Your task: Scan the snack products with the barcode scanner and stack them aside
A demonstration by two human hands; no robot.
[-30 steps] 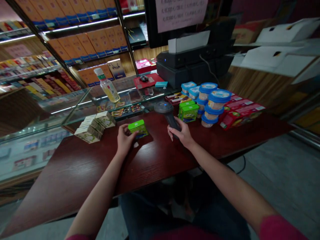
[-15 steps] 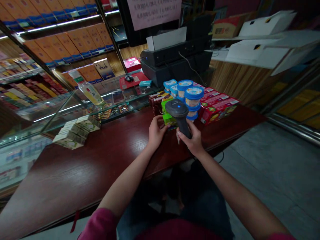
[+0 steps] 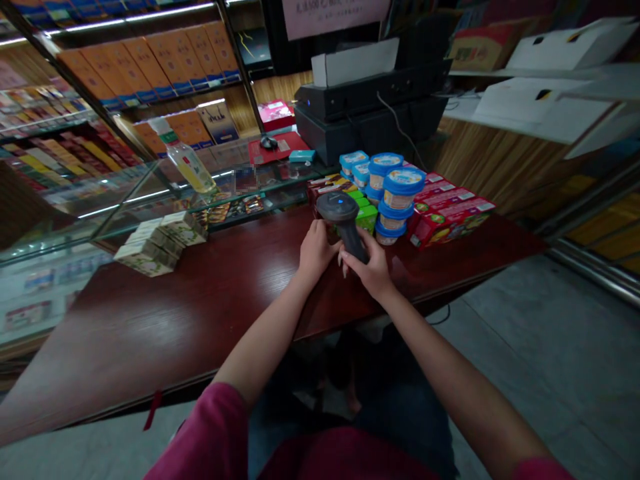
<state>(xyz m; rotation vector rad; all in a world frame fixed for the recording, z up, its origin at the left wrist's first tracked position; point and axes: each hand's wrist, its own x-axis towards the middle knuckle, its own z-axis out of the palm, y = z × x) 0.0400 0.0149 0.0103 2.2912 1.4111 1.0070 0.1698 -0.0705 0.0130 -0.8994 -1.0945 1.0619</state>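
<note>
My right hand [image 3: 374,268] is wrapped round the handle of a dark grey barcode scanner [image 3: 356,241], its head tilted over the goods and a small blue light showing on top. Just left of the scanner, my left hand [image 3: 317,251] is curled with its fingertips hidden; what it grips, if anything, I cannot make out. Dark brown packets [image 3: 320,187] stand in a row just beyond that hand. Bright green boxes [image 3: 366,217] sit behind the scanner, partly covered by it. Stacked tubs with blue lids [image 3: 404,180] rise to their right, beside red boxes [image 3: 450,208].
The goods stand on a dark red wooden counter [image 3: 240,287]. On the left are pale green-patterned boxes [image 3: 155,243]. A bottle of yellowish liquid [image 3: 189,163] stands on the glass display case [image 3: 125,207]. Behind the goods sits a black cash register [image 3: 370,100].
My left hand has come off the green box and now lies before the brown packets. The scanner has swung left in my right hand. The camera view has shifted slightly.
</note>
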